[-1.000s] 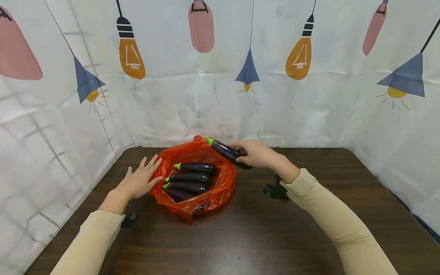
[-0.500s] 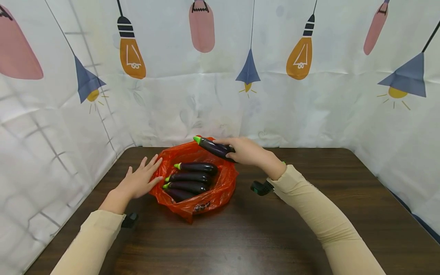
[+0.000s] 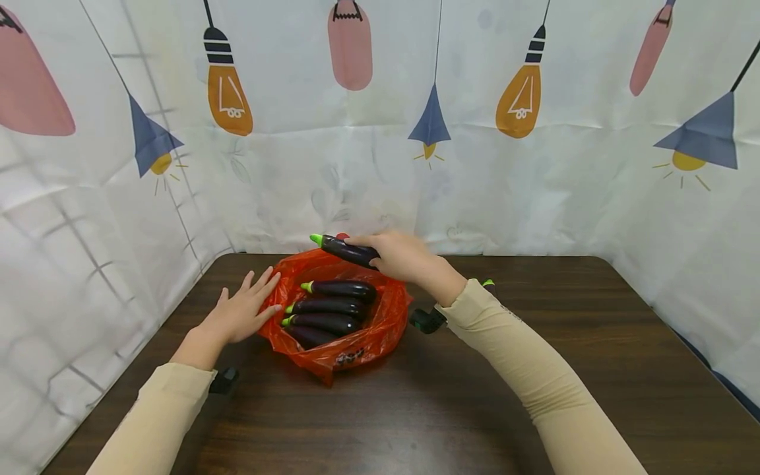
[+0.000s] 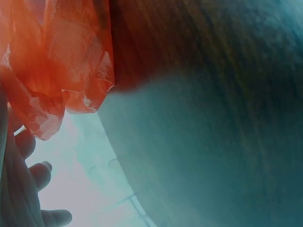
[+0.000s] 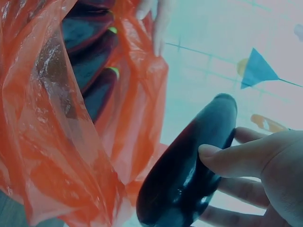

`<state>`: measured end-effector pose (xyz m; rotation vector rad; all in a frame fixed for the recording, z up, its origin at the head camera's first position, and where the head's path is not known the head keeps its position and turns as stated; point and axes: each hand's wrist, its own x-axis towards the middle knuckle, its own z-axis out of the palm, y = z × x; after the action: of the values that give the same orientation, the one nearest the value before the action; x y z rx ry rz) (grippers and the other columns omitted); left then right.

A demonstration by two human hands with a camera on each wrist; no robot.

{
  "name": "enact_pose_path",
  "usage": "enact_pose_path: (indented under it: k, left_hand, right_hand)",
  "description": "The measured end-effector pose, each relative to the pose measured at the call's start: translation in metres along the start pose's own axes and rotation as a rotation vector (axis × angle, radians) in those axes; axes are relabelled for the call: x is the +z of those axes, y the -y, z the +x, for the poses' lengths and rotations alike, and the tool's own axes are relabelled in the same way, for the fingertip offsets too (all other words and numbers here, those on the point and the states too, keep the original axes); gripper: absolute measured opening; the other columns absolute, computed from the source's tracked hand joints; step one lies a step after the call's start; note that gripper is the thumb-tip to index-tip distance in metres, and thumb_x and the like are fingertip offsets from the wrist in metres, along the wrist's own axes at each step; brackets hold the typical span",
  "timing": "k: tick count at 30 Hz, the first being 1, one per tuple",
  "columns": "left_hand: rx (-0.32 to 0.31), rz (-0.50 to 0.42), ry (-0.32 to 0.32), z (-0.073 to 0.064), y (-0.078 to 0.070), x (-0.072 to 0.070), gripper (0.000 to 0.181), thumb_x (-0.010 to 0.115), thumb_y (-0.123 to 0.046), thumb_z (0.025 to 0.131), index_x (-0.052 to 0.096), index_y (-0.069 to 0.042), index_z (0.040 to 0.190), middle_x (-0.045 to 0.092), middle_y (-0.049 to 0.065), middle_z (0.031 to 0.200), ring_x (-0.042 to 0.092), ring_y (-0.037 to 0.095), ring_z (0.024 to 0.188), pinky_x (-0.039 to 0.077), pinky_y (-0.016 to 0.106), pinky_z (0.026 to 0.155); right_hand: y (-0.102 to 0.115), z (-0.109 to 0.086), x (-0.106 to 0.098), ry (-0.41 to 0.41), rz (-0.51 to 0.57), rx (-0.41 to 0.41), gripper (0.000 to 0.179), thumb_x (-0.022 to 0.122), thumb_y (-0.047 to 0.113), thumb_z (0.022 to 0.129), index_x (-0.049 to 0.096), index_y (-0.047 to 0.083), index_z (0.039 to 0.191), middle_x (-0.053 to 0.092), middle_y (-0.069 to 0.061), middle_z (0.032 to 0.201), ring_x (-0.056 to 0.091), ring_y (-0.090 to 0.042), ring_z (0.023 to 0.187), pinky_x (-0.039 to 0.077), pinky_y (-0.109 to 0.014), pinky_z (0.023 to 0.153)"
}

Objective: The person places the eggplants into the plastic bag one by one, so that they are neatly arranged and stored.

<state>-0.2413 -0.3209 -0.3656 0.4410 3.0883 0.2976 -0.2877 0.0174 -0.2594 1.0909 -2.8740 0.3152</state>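
Observation:
A red plastic bag [image 3: 394, 307] lies wide-mouthed on the table with several dark purple eggplants [image 3: 341, 289] in it, their green stems toward the left. Over the bag's far rim my right hand [image 3: 406, 257] holds one more eggplant [image 3: 344, 249], its green tip up and to the left. In the right wrist view the thumb and fingers pinch this eggplant [image 5: 189, 165] from both sides. My left hand [image 3: 240, 310] has its fingers spread at the bag's left rim. The left wrist view shows those fingers beside the bag's crumpled edge [image 4: 80, 56].
Part of another eggplant with a green stem [image 3: 489, 284] shows behind the right forearm on the brown table [image 3: 380, 422]. A white curtain [image 3: 285, 178] printed with lamps hangs behind the table's far edge. Each wrist carries a small black device.
My right hand has moved left with the eggplant, from the bag's right side to over its far rim. The eggplant lying behind the forearm has come into view. The left hand stays put.

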Motion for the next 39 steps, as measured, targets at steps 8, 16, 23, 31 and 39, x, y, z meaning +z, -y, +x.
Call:
enact_pose_path:
  k: [8, 16, 23, 31, 39]
  left_hand:
    - [0.009, 0.012, 0.0, 0.002, 0.0, 0.0, 0.077, 0.054, -0.045, 0.105, 0.024, -0.003, 0.162, 0.013, 0.022, 0.169, 0.01, 0.054, 0.15, 0.006, 0.085, 0.104]
    - [-0.003, 0.01, 0.006, 0.0, 0.0, -0.002, 0.077, 0.055, -0.044, 0.105, 0.024, -0.002, 0.162, 0.013, 0.022, 0.169, 0.009, 0.054, 0.15, 0.006, 0.085, 0.104]
    - [0.001, 0.002, 0.005, 0.0, -0.001, -0.001, 0.077, 0.055, -0.044, 0.105, 0.024, -0.002, 0.162, 0.013, 0.023, 0.168, 0.009, 0.054, 0.15, 0.006, 0.085, 0.105]
    - [-0.001, -0.009, 0.007, -0.002, -0.001, 0.0, 0.078, 0.054, -0.044, 0.105, 0.024, -0.002, 0.162, 0.012, 0.022, 0.169, 0.009, 0.054, 0.15, 0.005, 0.085, 0.105]
    - [0.002, -0.01, 0.005, -0.001, -0.001, -0.001, 0.078, 0.054, -0.045, 0.105, 0.023, -0.002, 0.163, 0.012, 0.022, 0.169, 0.008, 0.053, 0.15, 0.005, 0.085, 0.105]
  right_hand:
    - [0.007, 0.014, 0.016, -0.021, -0.036, -0.049, 0.058, 0.068, 0.009, 0.099, 0.055, 0.033, 0.15, 0.064, -0.005, 0.139, 0.066, -0.024, 0.108, 0.057, -0.037, 0.074]
    - [0.014, 0.029, 0.032, -0.025, -0.114, -0.081, 0.058, 0.066, 0.006, 0.099, 0.055, 0.029, 0.15, 0.063, -0.003, 0.141, 0.066, -0.022, 0.11, 0.05, -0.029, 0.059]
    - [0.016, 0.039, 0.046, -0.017, -0.137, -0.061, 0.052, 0.062, 0.007, 0.102, 0.057, 0.03, 0.149, 0.068, -0.002, 0.132, 0.067, -0.02, 0.105, 0.056, -0.031, 0.062]
    - [0.018, 0.046, 0.055, -0.019, -0.192, -0.042, 0.049, 0.061, 0.009, 0.103, 0.059, 0.032, 0.147, 0.068, -0.001, 0.131, 0.066, -0.021, 0.112, 0.06, -0.037, 0.075]
    - [0.01, 0.052, 0.06, 0.006, -0.197, -0.021, 0.049, 0.068, 0.015, 0.1, 0.06, 0.033, 0.146, 0.067, 0.0, 0.135, 0.065, -0.02, 0.117, 0.059, -0.039, 0.085]
